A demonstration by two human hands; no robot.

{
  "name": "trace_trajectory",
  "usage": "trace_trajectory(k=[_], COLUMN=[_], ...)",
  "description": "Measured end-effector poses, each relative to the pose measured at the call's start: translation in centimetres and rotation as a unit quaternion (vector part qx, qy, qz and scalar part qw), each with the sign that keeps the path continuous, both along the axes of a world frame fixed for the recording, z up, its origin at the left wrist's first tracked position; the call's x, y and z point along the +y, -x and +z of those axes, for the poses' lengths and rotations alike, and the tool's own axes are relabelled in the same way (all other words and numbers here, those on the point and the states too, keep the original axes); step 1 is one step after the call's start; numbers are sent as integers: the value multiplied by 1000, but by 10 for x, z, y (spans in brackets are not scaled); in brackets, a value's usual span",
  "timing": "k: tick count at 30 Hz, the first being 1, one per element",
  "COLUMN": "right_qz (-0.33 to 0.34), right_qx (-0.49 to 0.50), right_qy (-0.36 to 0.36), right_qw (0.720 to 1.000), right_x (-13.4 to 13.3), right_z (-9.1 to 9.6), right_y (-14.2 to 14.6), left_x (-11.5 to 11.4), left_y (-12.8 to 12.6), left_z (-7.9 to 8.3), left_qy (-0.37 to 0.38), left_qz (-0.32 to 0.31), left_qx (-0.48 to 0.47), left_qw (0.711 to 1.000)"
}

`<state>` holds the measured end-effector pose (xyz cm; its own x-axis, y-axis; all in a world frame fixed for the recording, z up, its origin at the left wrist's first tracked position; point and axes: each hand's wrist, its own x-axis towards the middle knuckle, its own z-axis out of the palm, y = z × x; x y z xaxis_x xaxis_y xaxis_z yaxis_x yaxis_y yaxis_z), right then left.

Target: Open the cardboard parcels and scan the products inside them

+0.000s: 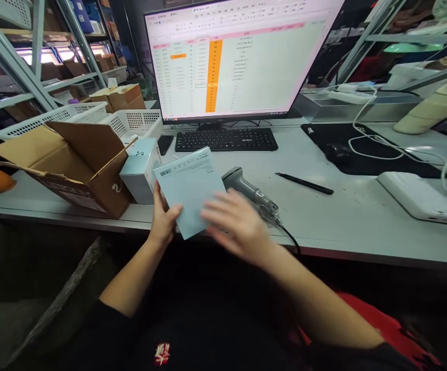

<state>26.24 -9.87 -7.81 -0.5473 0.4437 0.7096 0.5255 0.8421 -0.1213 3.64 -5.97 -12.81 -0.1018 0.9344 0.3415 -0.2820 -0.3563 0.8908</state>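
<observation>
A pale blue box (pixel 187 188) with a barcode and small print along its upper edge is tilted up above the desk's front edge. My left hand (pixel 164 219) grips its lower left side, thumb across the face. Motion smears my right hand (pixel 239 221), which is over or against the box's right side with its fingers stretched out; whether it touches cannot be made out. Behind the right hand lies a grey barcode scanner (pixel 246 185), partly wrapped in clear plastic. Another pale blue box (pixel 140 165), marked on top, stands left of the held one.
An open cardboard carton (pixel 84 180) stands at the left, with white baskets (pixel 134 121) behind it. A keyboard (pixel 227 139) sits below the monitor (pixel 254 67). To the right lie a black pen-like tool (pixel 304 183), a mouse (pixel 337 153) on a mat, and a white device (pixel 420 198).
</observation>
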Motion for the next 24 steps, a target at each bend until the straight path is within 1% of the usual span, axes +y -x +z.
trace_trajectory(k=[1, 2, 3, 4, 5, 6, 7, 8, 9, 10, 11, 12, 13, 14, 15, 16, 17, 19, 21, 22, 23, 24], right_qz=[-82, -168, -243, -296, -319, -315, -291, -259, -231, -218, -217, -226, -239, -249, -255, -254, -245, -203, -151, -134, -127, -128], right_qx=[33, 54, 57, 46, 29, 18, 17, 31, 52, 76, 93, 101, 106, 116, 138, 175, 226, 338, 413, 426, 422, 409], right_qy=[31, 79, 145, 224, 309, 394, 469, 526, 562, 578, 579, 569, 553, 536, 520, 504, 487, 461, 458, 472, 493, 514], right_qw=[996, 981, 957, 927, 895, 863, 834, 810, 793, 783, 781, 784, 791, 798, 804, 807, 807, 795, 772, 760, 750, 743], right_x=[11, 24, 37, 50, 62, 71, 77, 82, 83, 83, 82, 79, 76, 73, 69, 65, 61, 51, 40, 35, 30, 25], right_z=[8, 14, 19, 21, 22, 22, 22, 21, 20, 20, 19, 19, 19, 19, 18, 18, 17, 19, 23, 26, 30, 33], right_y=[-15, -30, -44, -57, -67, -74, -79, -82, -83, -83, -82, -81, -80, -80, -81, -82, -85, -90, -96, -98, -100, -100], left_x=[-2, -4, -5, -6, -7, -6, -5, -3, -1, 1, 4, 6, 7, 8, 8, 8, 7, 5, 4, 4, 4, 4], left_y=[2, 4, 5, 5, 6, 6, 7, 9, 12, 15, 19, 24, 28, 33, 36, 39, 41, 43, 43, 43, 43, 42], left_z=[0, 0, 0, 0, 0, -2, -4, -7, -11, -15, -18, -21, -23, -24, -24, -24, -22, -19, -15, -12, -10, -8], left_qy=[-19, -35, -47, -53, -57, -61, -69, -88, -125, -183, -258, -339, -413, -469, -505, -524, -535, -557, -585, -594, -592, -577], left_qz=[1, 3, 4, 6, 9, 16, 31, 54, 84, 117, 150, 180, 205, 223, 236, 244, 249, 241, 216, 199, 183, 173], left_qx=[15, 29, 41, 50, 61, 75, 97, 125, 160, 202, 249, 292, 331, 365, 397, 423, 440, 454, 441, 433, 429, 426], left_qw=[1000, 999, 998, 997, 997, 995, 992, 987, 976, 955, 921, 876, 824, 773, 729, 698, 677, 652, 646, 648, 658, 675])
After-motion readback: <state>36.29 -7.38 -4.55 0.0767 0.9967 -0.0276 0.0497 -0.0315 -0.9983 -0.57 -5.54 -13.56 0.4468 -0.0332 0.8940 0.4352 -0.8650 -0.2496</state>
